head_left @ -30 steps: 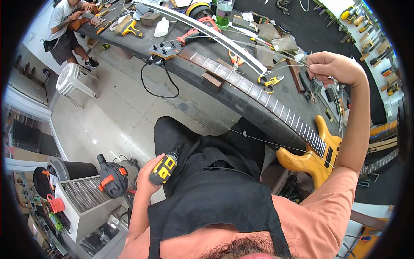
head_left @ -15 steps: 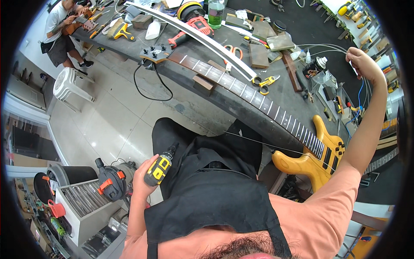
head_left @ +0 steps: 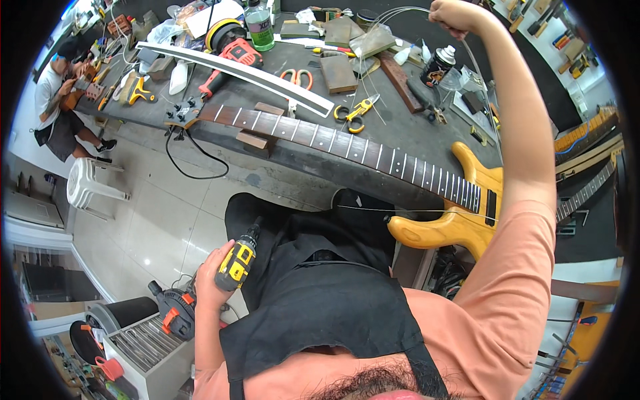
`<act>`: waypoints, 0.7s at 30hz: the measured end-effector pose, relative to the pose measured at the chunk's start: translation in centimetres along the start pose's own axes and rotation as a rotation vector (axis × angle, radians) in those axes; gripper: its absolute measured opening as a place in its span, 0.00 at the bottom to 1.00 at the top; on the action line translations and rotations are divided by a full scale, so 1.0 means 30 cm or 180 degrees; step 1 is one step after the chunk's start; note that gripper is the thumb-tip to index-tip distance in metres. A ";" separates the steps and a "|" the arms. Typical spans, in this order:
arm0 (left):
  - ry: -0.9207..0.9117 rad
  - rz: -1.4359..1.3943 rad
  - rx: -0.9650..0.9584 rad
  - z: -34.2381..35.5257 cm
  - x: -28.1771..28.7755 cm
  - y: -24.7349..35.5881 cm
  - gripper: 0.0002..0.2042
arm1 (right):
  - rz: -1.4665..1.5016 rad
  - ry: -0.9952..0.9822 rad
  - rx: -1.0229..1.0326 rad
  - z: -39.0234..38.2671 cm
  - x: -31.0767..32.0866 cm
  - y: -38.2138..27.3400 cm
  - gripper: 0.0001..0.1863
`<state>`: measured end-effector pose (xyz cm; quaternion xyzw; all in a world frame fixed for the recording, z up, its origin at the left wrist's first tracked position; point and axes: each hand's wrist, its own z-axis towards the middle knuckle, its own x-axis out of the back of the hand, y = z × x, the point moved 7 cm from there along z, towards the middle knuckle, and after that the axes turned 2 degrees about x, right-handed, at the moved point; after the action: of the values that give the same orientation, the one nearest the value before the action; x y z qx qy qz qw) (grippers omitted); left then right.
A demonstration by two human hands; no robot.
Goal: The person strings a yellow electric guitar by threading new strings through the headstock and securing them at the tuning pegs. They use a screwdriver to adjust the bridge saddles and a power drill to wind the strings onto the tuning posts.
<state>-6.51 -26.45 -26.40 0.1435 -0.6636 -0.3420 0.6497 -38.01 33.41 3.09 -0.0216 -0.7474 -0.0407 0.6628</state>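
A: Diffs vs. prev. frame?
B: R hand [head_left: 460,19] now farther & more L, beyond the spray can [head_left: 439,65]; prev. it's out to the can's R. View's swung too, so bench gear shifts L. L hand [head_left: 212,270] same: has the drill [head_left: 237,265], over the near-L lap.
A: Grips?
B: R: fingers bunched snug on wire strands [head_left: 402,9], which arc L toward the bench. L: wrapped round drill, nose pointing far; palm side hidden, can't tell how tight.
A: Surface, room?
B: Dark bench [head_left: 407,127]. Guitar [head_left: 427,230] w/ yellow body R, headstock [head_left: 185,115] L. Yellow snips [head_left: 358,115] & orange-handled scissors [head_left: 297,80] just far of neck; red sander [head_left: 241,55], green bottle [head_left: 260,30] farther. Co-worker [head_left: 52,93] far L, nr. white stool [head_left: 87,181].
A: Edges, room to move?
B: Neck follows bench's near edge; black cable [head_left: 193,175] loops below headstock. Body juts near, beside R leg; thin wire [head_left: 427,211] spans leg to body. Tiled floor [head_left: 160,213] stretches L, betw. bench & white cabinet [head_left: 163,365].
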 end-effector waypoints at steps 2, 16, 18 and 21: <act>0.0012 0.0126 -0.0140 0.014 0.007 0.020 0.38 | -0.0348 0.0432 0.0112 0.090 -0.021 0.060 0.15; -0.0020 0.0400 0.0108 -0.030 0.066 0.011 0.38 | -0.0105 0.0524 0.0239 -0.006 0.307 -0.155 0.18; -0.0033 0.0231 0.0125 -0.075 0.056 -0.010 0.37 | 0.0060 0.0819 0.0677 -0.058 0.363 -0.321 0.18; 0.0076 -0.0046 0.0238 -0.154 0.079 -0.031 0.37 | 0.0822 0.1277 0.2109 -0.310 0.271 -0.630 0.18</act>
<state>-2.58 -29.86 -25.53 0.1766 -0.6670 -0.3200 0.6493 -31.41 13.58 11.65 0.1079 -0.5670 0.2824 0.7662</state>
